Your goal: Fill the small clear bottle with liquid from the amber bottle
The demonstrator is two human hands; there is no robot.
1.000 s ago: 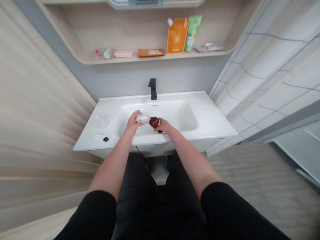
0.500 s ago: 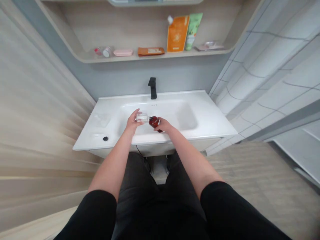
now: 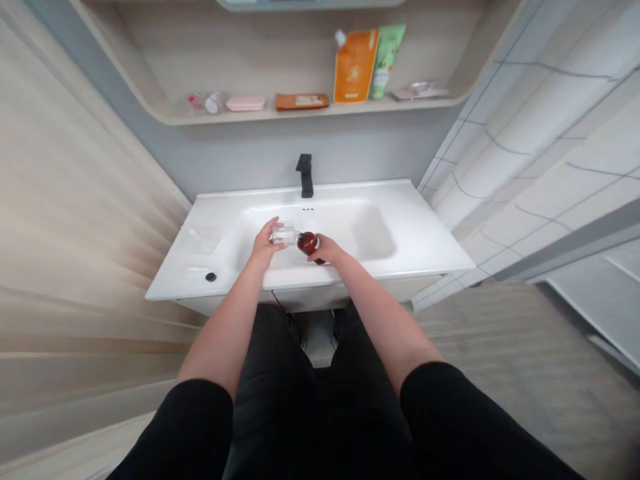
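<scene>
A: Left grip (image 3: 265, 245)?

B: Closed round a clear square bottle (image 3: 283, 234), fingers curled over it, bottle lying nearly on its side above the basin.

A: Right grip (image 3: 325, 251)?

B: Closed as well, round the body of a dark red bottle (image 3: 308, 243), tilted, narrow end toward the clear one. Touching or just apart at that end: too small to tell.

A: Risk from here?

B: A slip, most likely. Smooth small bottles, a hold mostly in the fingers, so any loosening means a drop onto hard ceramic, with a crack or a spill as the result. Poor alignment between the two bottles, another possible cause of a spill.

A: And around them?

B: Below, a white ceramic washbasin (image 3: 430, 247), with both grips held above it. Farther ahead, a black faucet (image 3: 305, 176), well beyond the hands. Off to the left on the basin top, a small black stopper (image 3: 211, 277). Higher up, a wooden shelf (image 3: 300, 119) carrying an orange pouch (image 3: 355, 67), a green tube (image 3: 386, 60) and a pink soap box (image 3: 245, 103), all out of reach of the bottles.
</scene>
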